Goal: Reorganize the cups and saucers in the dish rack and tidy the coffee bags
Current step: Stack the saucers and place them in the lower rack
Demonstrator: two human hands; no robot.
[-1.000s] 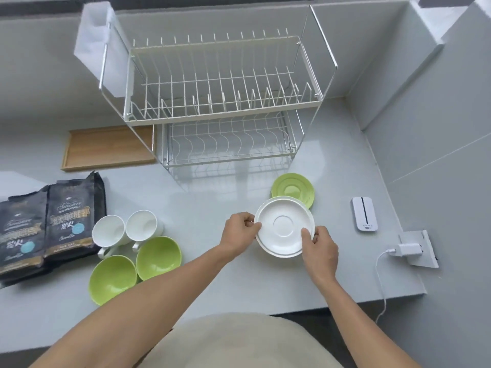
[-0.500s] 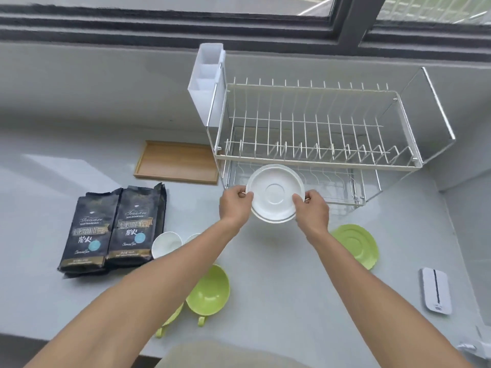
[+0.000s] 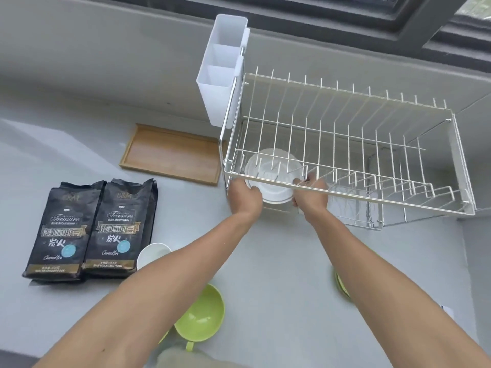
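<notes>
Now both hands, left hand (image 3: 245, 195) and right hand (image 3: 311, 193), grip white saucer (image 3: 271, 181) rim at dish rack (image 3: 345, 179) left end; glazed, slippery, breakable, so keep rim hold.

Wooden tray (image 3: 170, 154) lying flat on the grey counter (image 3: 279, 261) left of centre, empty. White plastic caddy (image 3: 222, 73) at upper centre, upright, split into compartments, set against the grey wall (image 3: 106, 49). Dark window frame (image 3: 398, 19) running across the top right. Bright patch of light on the counter at far left.
</notes>
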